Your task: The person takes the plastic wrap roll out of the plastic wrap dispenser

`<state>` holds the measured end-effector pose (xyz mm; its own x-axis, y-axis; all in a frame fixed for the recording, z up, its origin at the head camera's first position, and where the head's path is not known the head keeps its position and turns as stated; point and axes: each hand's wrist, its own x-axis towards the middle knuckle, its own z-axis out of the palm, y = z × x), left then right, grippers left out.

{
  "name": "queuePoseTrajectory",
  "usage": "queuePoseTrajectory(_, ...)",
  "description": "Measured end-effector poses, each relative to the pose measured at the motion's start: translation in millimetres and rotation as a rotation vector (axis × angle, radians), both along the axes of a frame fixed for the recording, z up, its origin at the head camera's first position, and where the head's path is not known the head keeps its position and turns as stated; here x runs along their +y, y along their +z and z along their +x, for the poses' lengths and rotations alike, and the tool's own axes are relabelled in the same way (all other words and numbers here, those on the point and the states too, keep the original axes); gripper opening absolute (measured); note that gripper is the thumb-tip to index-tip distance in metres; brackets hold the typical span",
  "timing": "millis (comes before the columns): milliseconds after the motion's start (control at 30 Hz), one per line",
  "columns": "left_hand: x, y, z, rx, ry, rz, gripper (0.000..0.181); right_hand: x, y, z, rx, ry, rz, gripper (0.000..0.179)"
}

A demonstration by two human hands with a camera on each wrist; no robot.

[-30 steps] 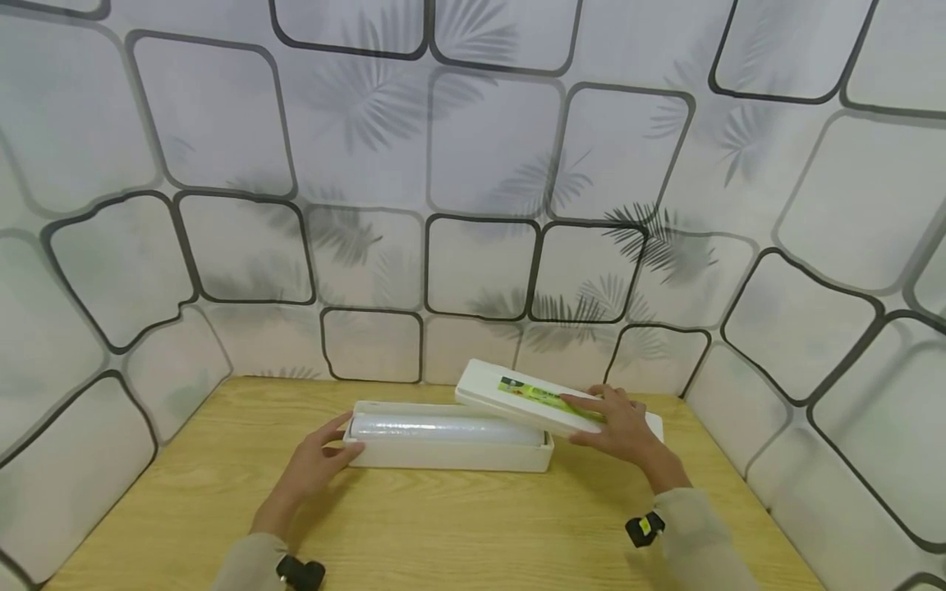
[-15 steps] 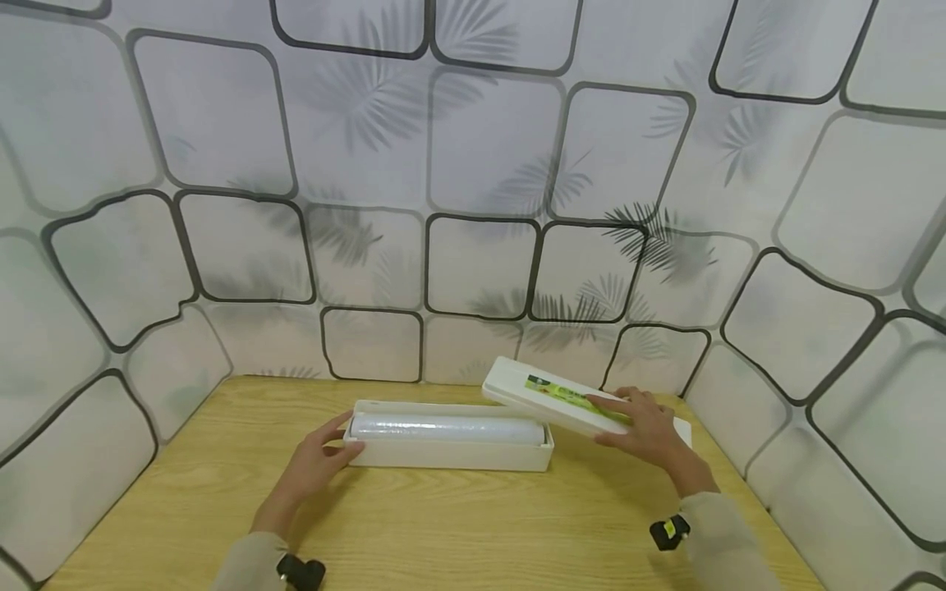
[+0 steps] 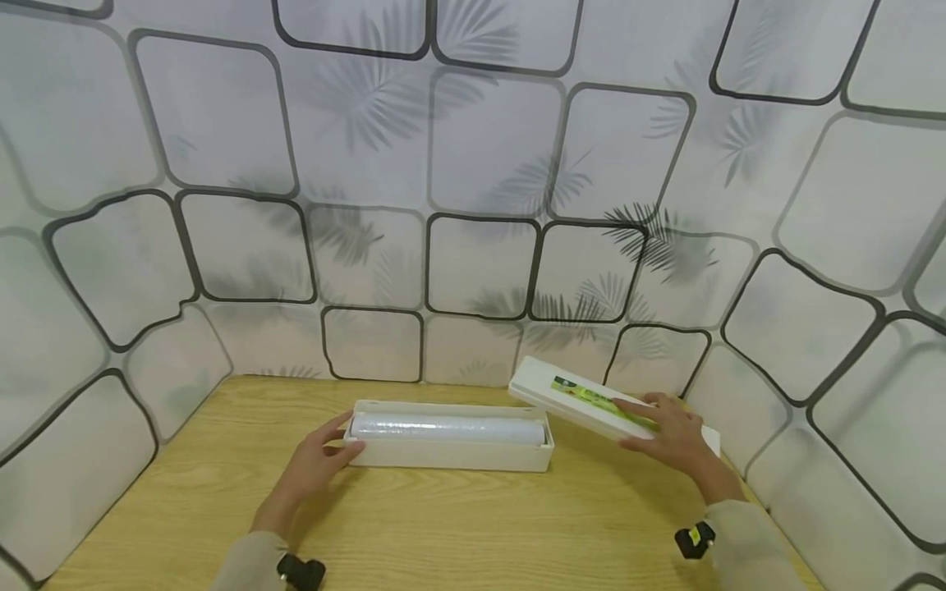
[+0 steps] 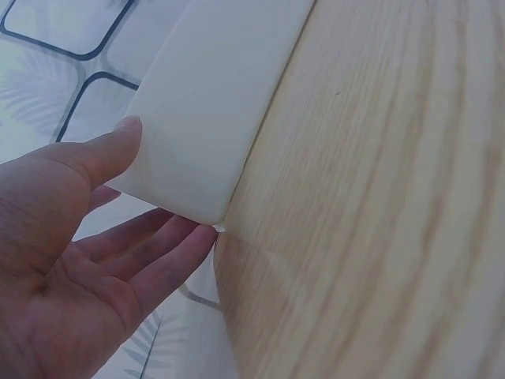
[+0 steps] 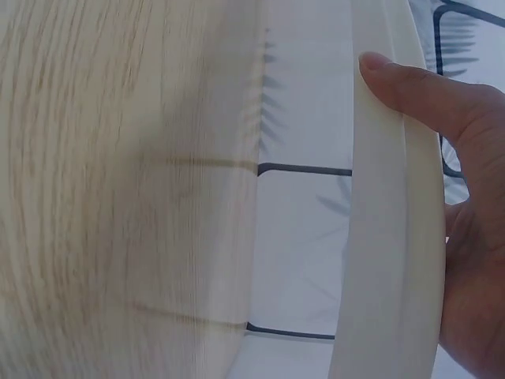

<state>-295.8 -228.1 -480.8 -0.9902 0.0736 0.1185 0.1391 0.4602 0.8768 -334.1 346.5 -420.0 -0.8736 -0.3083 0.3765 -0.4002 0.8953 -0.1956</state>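
Observation:
A long white box (image 3: 451, 456) lies on the table with its top off, and a roll of cling film (image 3: 447, 428) shows inside. My left hand (image 3: 314, 460) holds the box's left end, thumb on the front wall and fingers round the end, as the left wrist view also shows. Farther right, my right hand (image 3: 672, 431) grips the white lid (image 3: 539, 384), which carries a green label (image 3: 591, 396). The lid slants down to the right, above the table, its left end just past the box. In the right wrist view the thumb (image 5: 410, 91) presses the lid's edge.
The wooden table (image 3: 443, 525) runs back to a wall (image 3: 480, 263) papered with dark-outlined shapes and leaves. Side walls (image 3: 835, 394) close in at left and right. A small black device (image 3: 695, 539) sits on each wrist.
My right hand has carried the lid to the right, from overlapping the box's right end to beside it. The left hand and the box have stayed put.

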Motion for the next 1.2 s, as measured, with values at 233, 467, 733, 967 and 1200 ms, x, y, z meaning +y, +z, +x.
queuePoseTrajectory(233, 0.3, 0.8, 1.5, 0.003, -0.012, 0.003, 0.07, 12, -3.2, 2.6, -0.02, -0.028, -0.01, 0.067)
queuePoseTrajectory(467, -1.1, -1.2, -1.5, 0.001, -0.008, 0.017, 0.07, 24, -12.4, -1.3, -0.058, -0.068, -0.017, 0.07)
queuePoseTrajectory(733, -0.8, 0.9, -0.1, 0.014, -0.019, 0.009, 0.07, 29, -19.2, -3.3, -0.077, -0.079, -0.014, 0.069)
queuePoseTrajectory(967, -1.0, 0.9, -0.4, 0.017, -0.012, 0.005, 0.069, 36, -26.7, -5.6, -0.118, -0.087, -0.002, 0.073)
queuePoseTrajectory(1200, -0.9, 0.5, 0.0, 0.016, -0.012, 0.009, 0.069, 43, -34.9, -10.6, -0.156, -0.054, -0.046, 0.074)
